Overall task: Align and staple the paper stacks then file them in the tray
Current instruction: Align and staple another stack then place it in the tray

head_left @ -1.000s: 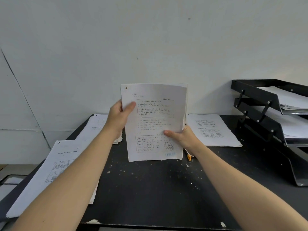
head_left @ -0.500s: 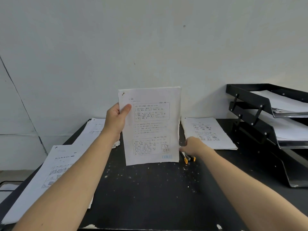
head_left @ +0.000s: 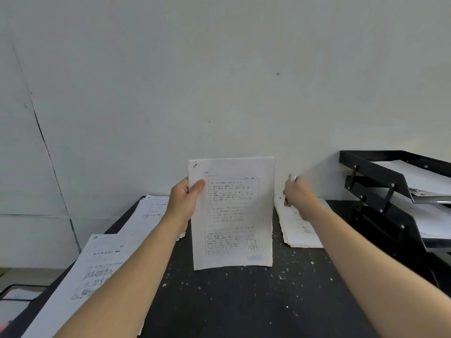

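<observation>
A black desk (head_left: 231,301), flecked with white specks, stands against a plain pale wall (head_left: 219,69). Loose printed sheets (head_left: 102,269) lie along its left edge, another pile of papers (head_left: 296,230) sits at centre right, and a black stacked filing tray (head_left: 390,189) holding paper stands at far right. The left hand (head_left: 183,202) grips the paper stack (head_left: 231,213) upright by its left edge, thumb on the front page, bottom edge at the desk. Half a second ago the right hand (head_left: 299,192) was low beside the stack's bottom corner; now it is raised, blurred, fingers curled round a small dark stapler-like tool (head_left: 289,189).
</observation>
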A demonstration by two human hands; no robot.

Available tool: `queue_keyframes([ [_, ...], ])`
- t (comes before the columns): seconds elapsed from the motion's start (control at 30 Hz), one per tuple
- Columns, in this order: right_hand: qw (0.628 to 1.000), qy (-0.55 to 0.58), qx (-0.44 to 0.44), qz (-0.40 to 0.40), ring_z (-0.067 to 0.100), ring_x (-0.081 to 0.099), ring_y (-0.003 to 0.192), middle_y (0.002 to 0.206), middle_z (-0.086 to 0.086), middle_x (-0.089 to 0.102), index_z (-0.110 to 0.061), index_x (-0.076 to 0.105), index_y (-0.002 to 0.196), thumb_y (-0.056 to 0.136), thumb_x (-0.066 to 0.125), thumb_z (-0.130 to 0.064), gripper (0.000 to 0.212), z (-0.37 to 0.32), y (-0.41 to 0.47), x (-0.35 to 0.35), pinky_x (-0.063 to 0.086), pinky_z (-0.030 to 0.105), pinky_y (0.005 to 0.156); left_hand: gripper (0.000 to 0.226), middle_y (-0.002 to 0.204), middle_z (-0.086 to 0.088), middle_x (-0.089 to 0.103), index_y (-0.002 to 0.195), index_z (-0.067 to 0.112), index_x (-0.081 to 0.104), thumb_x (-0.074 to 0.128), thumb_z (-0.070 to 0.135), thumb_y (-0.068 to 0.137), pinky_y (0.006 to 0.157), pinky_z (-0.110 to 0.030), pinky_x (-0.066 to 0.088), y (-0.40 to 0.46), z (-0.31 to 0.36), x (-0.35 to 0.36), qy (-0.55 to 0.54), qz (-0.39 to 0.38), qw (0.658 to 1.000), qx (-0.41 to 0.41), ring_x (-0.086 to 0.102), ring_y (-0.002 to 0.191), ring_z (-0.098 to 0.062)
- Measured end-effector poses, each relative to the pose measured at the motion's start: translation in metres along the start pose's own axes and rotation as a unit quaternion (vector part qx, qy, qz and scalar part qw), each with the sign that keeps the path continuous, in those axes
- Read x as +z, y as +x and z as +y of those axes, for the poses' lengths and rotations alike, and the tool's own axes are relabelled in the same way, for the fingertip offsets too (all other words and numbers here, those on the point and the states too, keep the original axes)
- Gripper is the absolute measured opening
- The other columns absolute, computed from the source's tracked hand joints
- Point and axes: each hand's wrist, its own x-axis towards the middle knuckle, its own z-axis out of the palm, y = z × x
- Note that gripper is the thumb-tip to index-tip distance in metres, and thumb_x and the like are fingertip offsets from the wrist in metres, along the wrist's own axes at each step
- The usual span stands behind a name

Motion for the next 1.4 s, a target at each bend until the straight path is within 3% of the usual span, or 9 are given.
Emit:
queue_keyframes([
  [0.2,0.969,0.213,-0.120,0.033,0.015,0.039,0.066,0.082,0.007,0.046,-0.001,0.043,0.095,0.108,0.030,-0.030,0.035,-0.105,-0.030,-0.017,0.039,0.029,0.060,0.015,0.097,0.008,0.079,0.105,0.023,0.072,0.057,0.021,0.103,0.069,-0.025,0.057,-0.003,0.004,0.002,0.005,-0.003,1.000,-0.014,0.075,0.089,-0.011],
  [0.37,0.940,0.288,-0.174,-0.060,0.018,0.051,0.073,0.087,0.006,0.054,-0.019,0.050,0.096,0.110,0.035,-0.039,0.029,-0.160,-0.051,0.017,0.049,0.035,0.071,0.015,0.098,0.007,0.079,0.107,0.021,0.072,0.058,0.020,0.103,0.068,-0.024,0.059,-0.006,0.006,0.000,-0.010,-0.012,1.000,-0.014,0.076,0.089,-0.012],
  [0.63,0.947,0.114,-0.281,-0.108,0.022,0.066,0.062,0.081,0.004,0.057,-0.009,0.048,0.120,0.109,0.031,-0.042,0.038,-0.170,-0.085,0.093,0.055,0.037,0.069,0.016,0.100,0.004,0.078,0.110,0.020,0.071,0.057,0.024,0.104,0.070,-0.030,0.060,-0.010,0.007,-0.001,-0.001,-0.011,1.000,-0.012,0.075,0.091,-0.015],
  [0.73,0.945,0.075,-0.306,-0.084,0.026,0.066,0.069,0.080,0.008,0.061,-0.013,0.051,0.102,0.109,0.032,-0.045,0.038,-0.167,-0.087,0.108,0.051,0.029,0.059,0.017,0.099,0.004,0.079,0.110,0.020,0.071,0.055,0.024,0.104,0.070,-0.029,0.060,-0.011,0.007,-0.001,0.001,-0.022,1.000,-0.005,0.076,0.089,-0.014],
  [0.87,0.943,0.036,-0.328,-0.044,0.024,0.057,0.070,0.077,0.002,0.059,-0.021,0.045,0.084,0.108,0.033,-0.049,0.038,-0.161,-0.084,0.122,0.051,0.045,0.070,0.016,0.089,0.008,0.079,0.105,0.021,0.071,0.055,0.020,0.105,0.060,-0.018,0.056,-0.012,0.008,0.000,-0.015,-0.027,1.000,-0.001,0.075,0.079,-0.008],
  [1.0,0.942,0.029,-0.334,-0.018,0.022,0.054,0.066,0.075,0.000,0.056,-0.020,0.045,0.089,0.107,0.030,-0.050,0.038,-0.160,-0.083,0.127,0.051,0.047,0.069,0.016,0.084,0.011,0.078,0.101,0.022,0.071,0.055,0.019,0.105,0.059,-0.016,0.054,-0.011,0.007,0.000,-0.018,-0.033,0.999,0.005,0.074,0.076,-0.004],
  [1.17,0.941,-0.038,-0.335,-0.013,0.030,0.063,0.081,0.080,0.006,0.067,-0.016,0.048,0.099,0.108,0.024,-0.050,0.042,-0.155,-0.080,0.134,0.052,0.048,0.078,0.016,0.092,0.004,0.078,0.098,0.021,0.072,0.057,0.022,0.104,0.070,-0.025,0.058,-0.008,0.004,0.001,-0.003,-0.027,1.000,0.014,0.075,0.085,-0.013],
  [1.3,0.931,-0.065,-0.359,0.001,0.032,0.062,0.078,0.069,0.001,0.063,-0.017,0.046,0.091,0.109,0.025,-0.045,0.040,-0.155,-0.080,0.136,0.048,0.050,0.087,0.016,0.093,0.004,0.078,0.099,0.021,0.072,0.057,0.022,0.104,0.071,-0.026,0.057,-0.006,0.003,0.000,0.001,-0.026,1.000,0.014,0.075,0.086,-0.014],
  [1.4,0.933,-0.037,-0.357,0.005,0.033,0.063,0.075,0.071,0.012,0.066,-0.009,0.050,0.082,0.109,0.023,-0.048,0.054,-0.154,-0.080,0.136,0.052,0.052,0.078,0.016,0.092,0.005,0.078,0.100,0.019,0.072,0.057,0.021,0.104,0.068,-0.019,0.055,-0.006,0.003,0.000,-0.002,-0.025,1.000,0.012,0.074,0.085,-0.010],
])
